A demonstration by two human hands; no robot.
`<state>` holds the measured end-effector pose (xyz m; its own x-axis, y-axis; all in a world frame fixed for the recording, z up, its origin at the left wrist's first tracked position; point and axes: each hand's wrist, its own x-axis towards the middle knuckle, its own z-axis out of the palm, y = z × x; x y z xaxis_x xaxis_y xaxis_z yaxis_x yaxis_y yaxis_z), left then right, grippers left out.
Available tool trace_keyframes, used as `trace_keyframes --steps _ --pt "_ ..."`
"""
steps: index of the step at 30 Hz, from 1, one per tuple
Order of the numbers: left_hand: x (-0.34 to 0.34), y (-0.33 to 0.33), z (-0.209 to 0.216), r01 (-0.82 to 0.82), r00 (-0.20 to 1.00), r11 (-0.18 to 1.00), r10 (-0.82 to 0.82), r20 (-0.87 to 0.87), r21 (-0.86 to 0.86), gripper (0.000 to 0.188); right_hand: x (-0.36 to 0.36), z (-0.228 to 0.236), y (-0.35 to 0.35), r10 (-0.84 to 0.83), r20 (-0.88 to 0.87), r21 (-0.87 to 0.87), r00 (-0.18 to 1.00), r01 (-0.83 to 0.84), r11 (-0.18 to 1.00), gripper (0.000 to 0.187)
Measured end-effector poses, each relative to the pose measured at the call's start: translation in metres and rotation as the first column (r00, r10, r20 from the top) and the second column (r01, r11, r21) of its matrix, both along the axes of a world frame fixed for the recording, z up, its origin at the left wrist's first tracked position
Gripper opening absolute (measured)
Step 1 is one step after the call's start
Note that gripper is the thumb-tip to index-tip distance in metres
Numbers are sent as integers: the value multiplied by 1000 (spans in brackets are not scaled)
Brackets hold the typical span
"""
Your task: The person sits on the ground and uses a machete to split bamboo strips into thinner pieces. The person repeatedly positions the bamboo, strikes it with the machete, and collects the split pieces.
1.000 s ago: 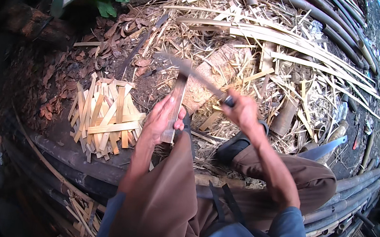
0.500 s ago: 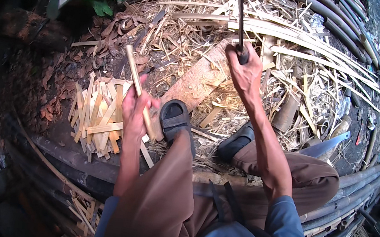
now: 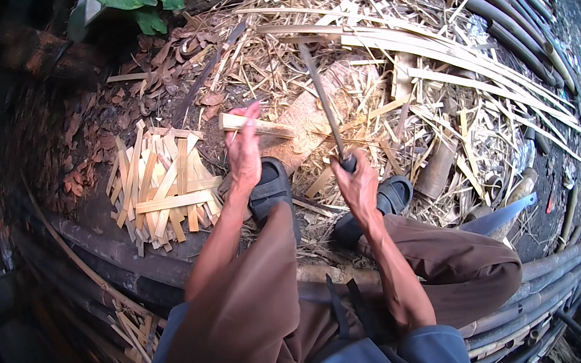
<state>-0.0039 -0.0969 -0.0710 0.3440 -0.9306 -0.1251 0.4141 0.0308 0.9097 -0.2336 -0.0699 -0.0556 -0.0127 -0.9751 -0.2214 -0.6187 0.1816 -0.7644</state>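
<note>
Two hands are occupied: the left hand (image 3: pixel 244 152) is pinched on a short pale bamboo strip (image 3: pixel 256 126), held level above the wooden block (image 3: pixel 306 121); the right hand (image 3: pixel 358 183) is clenched around a knife (image 3: pixel 323 101). Splitting seems underway; next, the blade must be aligned with the strip's end.
</note>
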Motion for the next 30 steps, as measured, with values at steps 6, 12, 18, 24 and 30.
trace_keyframes --steps 6,12,18,24,30 --pt "16 25 37 -113 976 953 52 213 280 59 14 11 53 75 174 229 982 -114 967 40" --pt "7 45 41 -78 785 945 -139 604 318 58 55 35 62 121 357 237 926 -215 947 33" --pt "-17 43 58 -214 509 944 -114 853 253 51 69 22 64 167 412 97 896 -225 969 32" --pt "-15 45 48 -255 425 937 -112 898 237 50 67 -24 66 155 183 82 971 -172 982 37" --pt "-19 36 55 -216 446 951 -105 889 221 60 27 -59 55 24 146 290 989 -66 955 46"
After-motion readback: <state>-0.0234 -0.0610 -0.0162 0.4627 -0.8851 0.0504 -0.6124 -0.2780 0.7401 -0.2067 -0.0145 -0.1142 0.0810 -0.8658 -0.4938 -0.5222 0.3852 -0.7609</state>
